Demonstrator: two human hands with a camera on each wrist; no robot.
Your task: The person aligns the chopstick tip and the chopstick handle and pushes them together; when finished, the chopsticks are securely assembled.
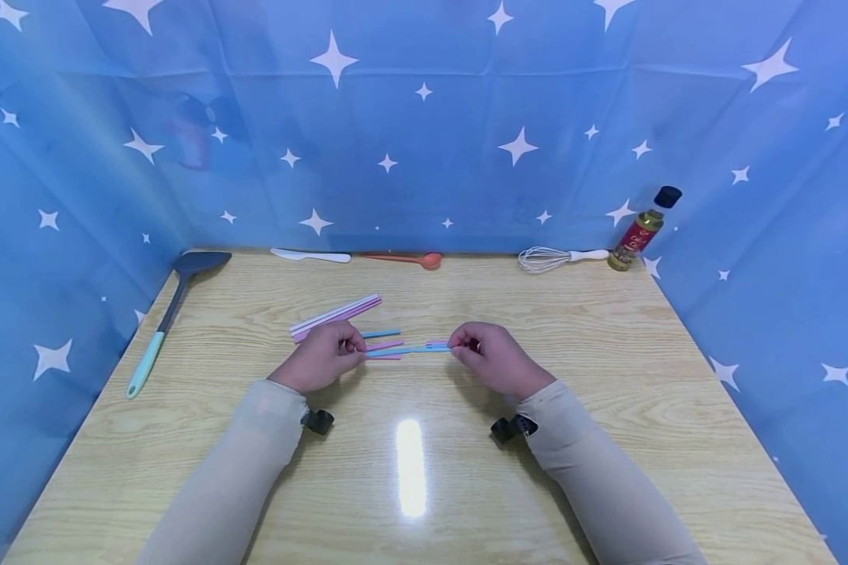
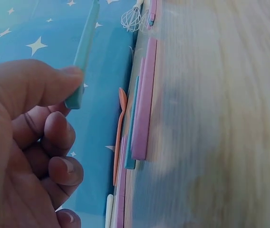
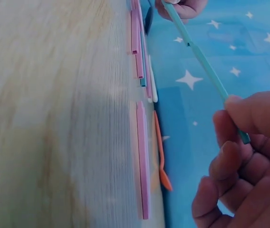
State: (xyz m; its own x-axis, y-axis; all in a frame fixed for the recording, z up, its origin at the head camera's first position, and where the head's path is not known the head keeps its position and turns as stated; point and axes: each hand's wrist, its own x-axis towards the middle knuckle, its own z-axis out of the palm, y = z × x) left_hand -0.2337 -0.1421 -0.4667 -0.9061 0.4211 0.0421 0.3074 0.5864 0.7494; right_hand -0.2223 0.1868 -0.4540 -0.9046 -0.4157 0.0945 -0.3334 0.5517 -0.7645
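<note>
A long, thin blue stick (image 1: 410,351) is stretched level between my two hands, above the table. My left hand (image 1: 323,357) pinches its left end between thumb and index finger; my right hand (image 1: 498,357) pinches the other end. In the right wrist view, the blue stick (image 3: 208,71) has a step partway along, with a thicker part on the left hand's side. Beyond the left fingers lie a shorter blue stick (image 1: 381,334) and several pink sticks (image 1: 385,344). Another pink piece (image 3: 143,166) lies near the right hand.
Behind my left hand lies a row of pink and whitish sticks (image 1: 335,315). Along the back edge are a white knife (image 1: 318,256), an orange-red spoon (image 1: 427,260), a whisk (image 1: 547,259) and an oil bottle (image 1: 634,237). A dark turner (image 1: 173,302) with a mint handle lies at left.
</note>
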